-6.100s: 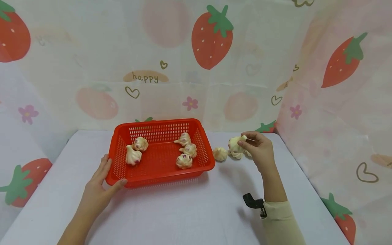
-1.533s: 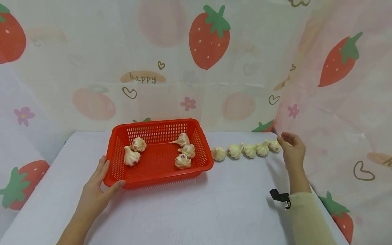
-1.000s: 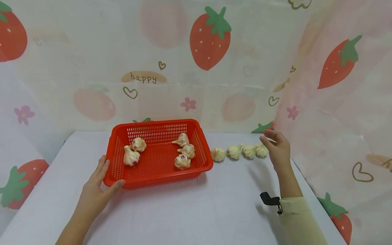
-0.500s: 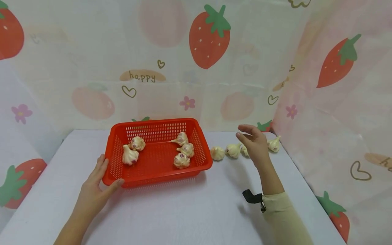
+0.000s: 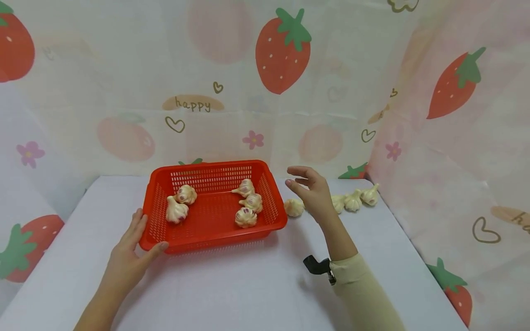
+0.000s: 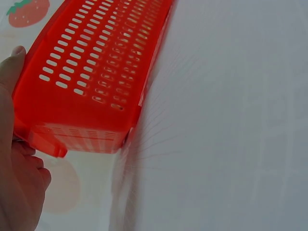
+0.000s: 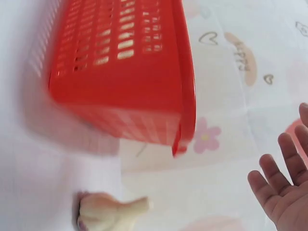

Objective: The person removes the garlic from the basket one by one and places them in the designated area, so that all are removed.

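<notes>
A red perforated basket [image 5: 215,239] holds several garlic bulbs, two on its left and three on its right. My left hand [image 5: 126,264] grips its near left corner, thumb at the front and fingers along the side; the left wrist view shows this hand [image 6: 21,185] against the basket [image 6: 77,108]. Over the row of pale bulbs right of the basket, my right hand [image 5: 314,195] is raised with fingers parted and nothing held, hiding part of the row. In the right wrist view, the spread fingers of this hand [image 7: 288,195] are apart from a bulb [image 7: 108,211].
Pale bulbs [image 5: 353,201] continue the row to the table's far right corner. A white cloth covers the table [image 5: 232,289]. Strawberry-print curtains [image 5: 223,138] stand behind it and at both sides. A black device [image 5: 316,265] is attached at my right wrist.
My right hand, which held a bulb in the oldest view, is empty and has moved left from the row's far right end towards the basket. My left hand stays at the corner.
</notes>
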Demonstrator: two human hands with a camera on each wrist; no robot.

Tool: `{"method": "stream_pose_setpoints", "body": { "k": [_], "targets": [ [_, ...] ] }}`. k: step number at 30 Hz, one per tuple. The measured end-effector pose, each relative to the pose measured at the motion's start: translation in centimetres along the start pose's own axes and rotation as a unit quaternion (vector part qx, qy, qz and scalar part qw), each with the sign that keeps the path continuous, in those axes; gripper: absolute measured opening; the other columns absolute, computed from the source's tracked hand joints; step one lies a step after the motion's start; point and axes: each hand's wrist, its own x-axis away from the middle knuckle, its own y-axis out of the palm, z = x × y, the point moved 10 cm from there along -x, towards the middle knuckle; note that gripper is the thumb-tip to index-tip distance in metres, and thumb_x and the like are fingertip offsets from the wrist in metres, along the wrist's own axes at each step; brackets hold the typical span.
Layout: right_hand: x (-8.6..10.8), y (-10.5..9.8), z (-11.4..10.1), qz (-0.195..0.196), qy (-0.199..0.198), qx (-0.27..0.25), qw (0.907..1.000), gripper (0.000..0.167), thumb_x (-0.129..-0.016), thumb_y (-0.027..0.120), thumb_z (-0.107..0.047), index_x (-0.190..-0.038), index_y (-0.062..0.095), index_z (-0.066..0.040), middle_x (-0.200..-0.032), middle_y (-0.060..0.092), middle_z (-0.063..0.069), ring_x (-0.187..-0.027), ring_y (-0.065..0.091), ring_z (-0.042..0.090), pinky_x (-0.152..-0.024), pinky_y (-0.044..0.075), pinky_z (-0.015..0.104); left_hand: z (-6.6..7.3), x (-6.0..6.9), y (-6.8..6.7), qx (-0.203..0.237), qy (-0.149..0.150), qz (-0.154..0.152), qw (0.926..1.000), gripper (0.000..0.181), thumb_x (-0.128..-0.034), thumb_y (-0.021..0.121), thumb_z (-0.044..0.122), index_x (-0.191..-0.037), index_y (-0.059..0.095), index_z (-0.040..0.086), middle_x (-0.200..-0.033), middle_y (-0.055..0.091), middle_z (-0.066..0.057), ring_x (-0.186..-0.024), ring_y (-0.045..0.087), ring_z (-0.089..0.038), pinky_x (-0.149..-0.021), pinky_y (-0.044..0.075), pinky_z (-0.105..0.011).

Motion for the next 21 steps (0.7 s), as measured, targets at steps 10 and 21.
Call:
{"method": "stream_pose_setpoints", "body": {
  "k": [10, 21],
  "targets": [
    [-0.9, 5.3, -1.8, -0.034, -0.009, 0.000, 0.9994, 0.036, -0.095, 0.076, -0.020, -0.128, 0.067, -0.008, -0.131, 0.067, 0.008, -0.122, 0.059, 0.028, -0.111, 0.048, 0.053, 0.0, 0.0, -0.1, -0.008, -0.002, -0.001, 1.0000, 0.096, -0.0936, 0.073, 0.046, -0.165, 0.017, 0.014, -0.173, 0.010, -0.007, -0.158, 0.012, -0.037, -0.105, 0.036, -0.075],
    [-1.7, 10.2, -3.4, -0.085, -0.015, -0.001, 0.9962, 0.037, -0.095, 0.075, -0.023, -0.130, 0.068, -0.012, -0.131, 0.067, 0.005, -0.119, 0.063, 0.031, -0.104, 0.055, 0.045, 0.2, 0.0, -0.1, -0.007, -0.007, 0.003, 0.9999, 0.095, -0.0938, 0.073, 0.045, -0.165, 0.018, 0.015, -0.172, 0.011, -0.007, -0.158, 0.013, -0.037, -0.104, 0.037, -0.076]
  ]
}}
